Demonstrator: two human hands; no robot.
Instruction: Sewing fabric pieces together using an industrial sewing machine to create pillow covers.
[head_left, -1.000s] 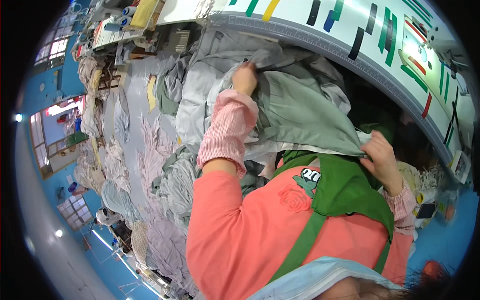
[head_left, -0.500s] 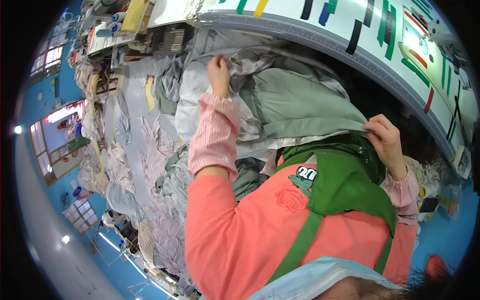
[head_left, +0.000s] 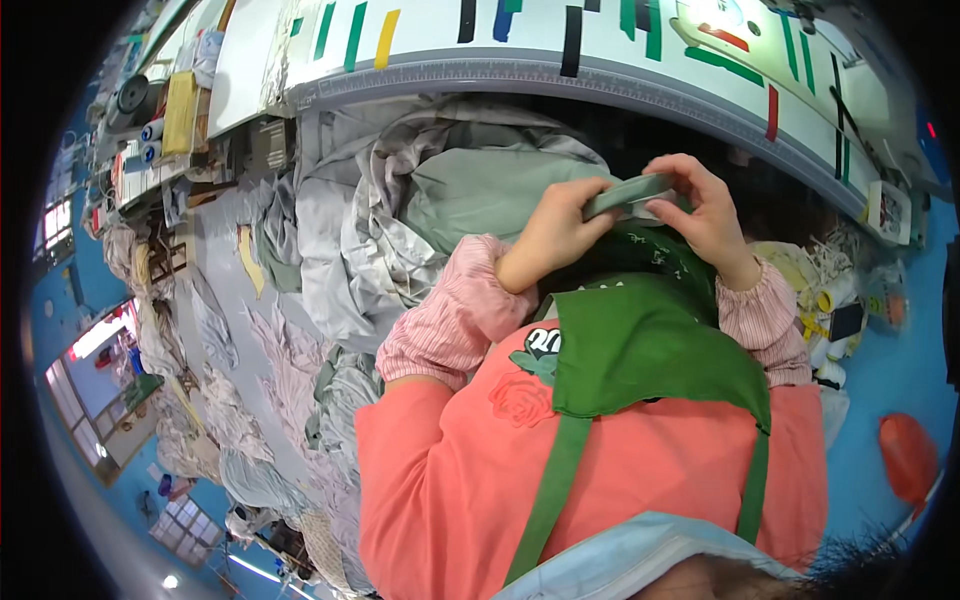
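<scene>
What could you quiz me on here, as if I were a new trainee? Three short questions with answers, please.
1. True or false: the left hand and the right hand both hold the grey-green fabric.

2. What colour is the apron?
A) blue
B) green
C) yellow

3. Fill in: along the near edge of the white table runs a ____.

Key:
1. True; each hand grips it.
2. B.
3. Ruler, marked with fine graduations.
</scene>
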